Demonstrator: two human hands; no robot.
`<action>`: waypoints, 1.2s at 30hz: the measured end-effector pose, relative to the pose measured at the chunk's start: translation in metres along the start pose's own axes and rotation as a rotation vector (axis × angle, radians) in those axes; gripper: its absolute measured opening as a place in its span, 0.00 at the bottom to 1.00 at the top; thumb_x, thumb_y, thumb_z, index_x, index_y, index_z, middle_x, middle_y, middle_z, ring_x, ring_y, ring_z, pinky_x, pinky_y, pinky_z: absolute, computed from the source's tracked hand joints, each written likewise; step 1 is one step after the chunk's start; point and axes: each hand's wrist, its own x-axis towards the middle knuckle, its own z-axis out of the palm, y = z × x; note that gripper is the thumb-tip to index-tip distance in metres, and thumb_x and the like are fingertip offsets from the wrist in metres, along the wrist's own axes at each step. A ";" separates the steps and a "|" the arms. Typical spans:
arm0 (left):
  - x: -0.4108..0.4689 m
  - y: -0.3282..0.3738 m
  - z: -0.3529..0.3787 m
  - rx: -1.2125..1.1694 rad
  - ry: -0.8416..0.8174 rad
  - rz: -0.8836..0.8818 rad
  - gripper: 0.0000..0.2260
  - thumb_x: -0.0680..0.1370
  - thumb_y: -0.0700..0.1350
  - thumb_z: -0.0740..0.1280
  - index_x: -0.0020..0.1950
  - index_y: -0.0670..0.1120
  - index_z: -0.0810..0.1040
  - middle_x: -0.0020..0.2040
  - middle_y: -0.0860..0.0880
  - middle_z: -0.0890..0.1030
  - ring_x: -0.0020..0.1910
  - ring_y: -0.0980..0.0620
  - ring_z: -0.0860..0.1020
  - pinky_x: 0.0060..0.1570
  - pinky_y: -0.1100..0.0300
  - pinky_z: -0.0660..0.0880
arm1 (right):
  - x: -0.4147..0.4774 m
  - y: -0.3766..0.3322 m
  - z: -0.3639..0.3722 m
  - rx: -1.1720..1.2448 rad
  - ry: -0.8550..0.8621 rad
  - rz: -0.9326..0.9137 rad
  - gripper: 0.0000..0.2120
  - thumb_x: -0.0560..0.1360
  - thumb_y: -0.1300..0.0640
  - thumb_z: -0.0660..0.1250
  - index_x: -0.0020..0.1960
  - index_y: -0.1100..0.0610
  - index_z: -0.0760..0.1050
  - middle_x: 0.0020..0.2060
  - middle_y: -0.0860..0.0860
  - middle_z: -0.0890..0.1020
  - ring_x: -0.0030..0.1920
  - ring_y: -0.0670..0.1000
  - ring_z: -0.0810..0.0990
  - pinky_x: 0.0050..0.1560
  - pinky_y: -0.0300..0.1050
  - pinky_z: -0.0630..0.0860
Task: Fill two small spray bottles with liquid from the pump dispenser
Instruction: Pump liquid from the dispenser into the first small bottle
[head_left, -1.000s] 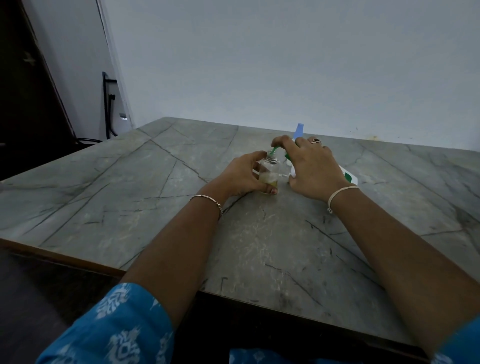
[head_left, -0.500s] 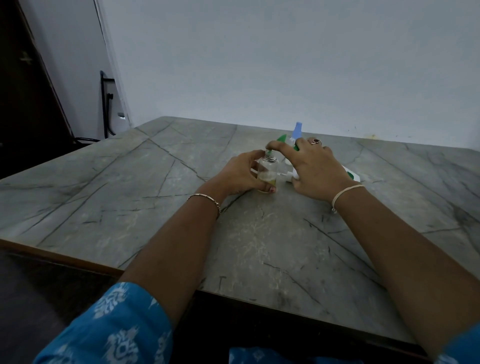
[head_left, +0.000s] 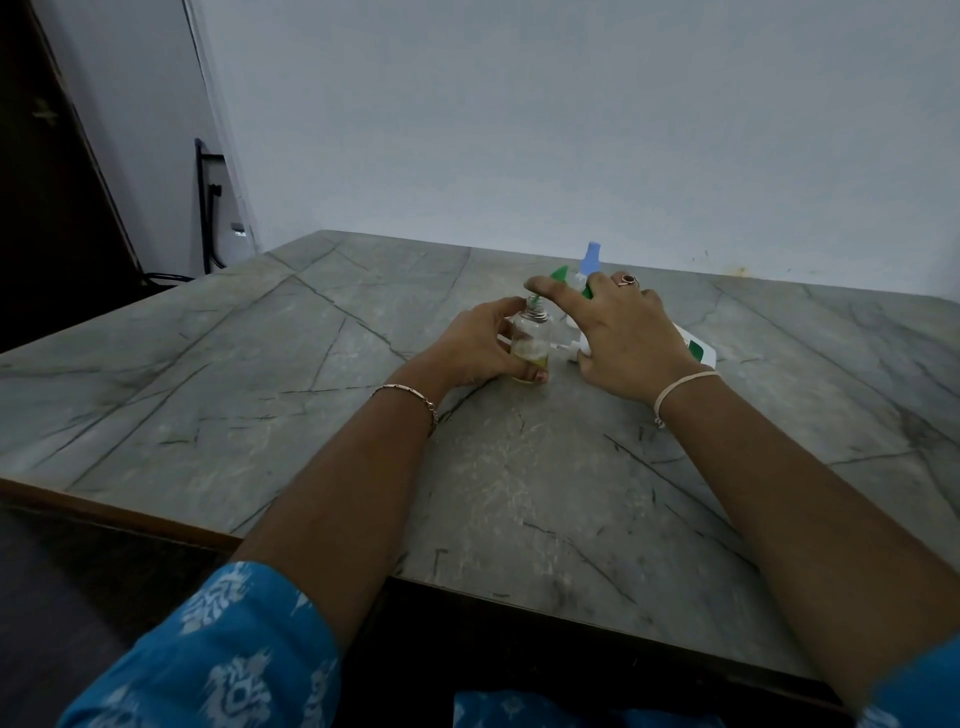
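Left hand (head_left: 480, 345) grasps small clear spray bottle (head_left: 530, 340), fingers (head_left: 506, 307) and thumb curled round its body. The bottle stands upright on the worktop (head_left: 260, 415), toward the far edge, roughly mid-width. Its cap is off and the threaded neck is open, with a shallow layer of yellowish liquid at the bottom. Right hand (head_left: 626, 332) is draped over the pump dispenser (head_left: 698, 349) just right of the small bottle. Its fingers are released, spread and mostly straight, not wrapped round it. The index finger (head_left: 545, 286) stretches left along the green pump nozzle (head_left: 560, 273), its tip above the open neck, and the thumb is down by the dispenser's base. Cannot tell if the nozzle tip touches the neck. The dispenser is white with a green label, mostly hidden by the hand. A second spray bottle with blue cap (head_left: 591, 258) stands just behind the dispenser, nearer the far edge, its body hidden. A small white piece (head_left: 565, 347) lies on the worktop between small bottle and dispenser, too unclear to name. Ring (head_left: 627, 280) on right hand, pale band (head_left: 680, 387) on right wrist, thin bracelet (head_left: 410, 395) on left wrist. Blue patterned sleeves (head_left: 228, 660) show at the near edge.
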 end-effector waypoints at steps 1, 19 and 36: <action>0.000 0.000 0.000 0.003 0.001 -0.001 0.40 0.62 0.47 0.82 0.71 0.48 0.70 0.55 0.48 0.82 0.51 0.51 0.81 0.58 0.54 0.77 | 0.000 0.000 0.000 -0.003 0.000 -0.002 0.38 0.72 0.57 0.66 0.77 0.41 0.52 0.51 0.57 0.73 0.52 0.60 0.73 0.49 0.55 0.72; -0.003 0.005 0.000 0.019 -0.003 -0.005 0.39 0.62 0.46 0.82 0.71 0.48 0.70 0.55 0.48 0.81 0.51 0.51 0.81 0.57 0.57 0.77 | 0.000 0.000 0.000 0.004 -0.008 0.020 0.40 0.72 0.57 0.68 0.77 0.41 0.51 0.52 0.58 0.74 0.54 0.61 0.74 0.53 0.57 0.73; -0.007 0.010 -0.001 -0.001 -0.007 -0.024 0.39 0.64 0.44 0.81 0.71 0.48 0.69 0.56 0.47 0.80 0.52 0.49 0.81 0.55 0.59 0.75 | 0.003 -0.003 0.001 0.016 0.019 0.046 0.35 0.70 0.58 0.68 0.72 0.45 0.56 0.52 0.57 0.74 0.55 0.61 0.73 0.53 0.55 0.71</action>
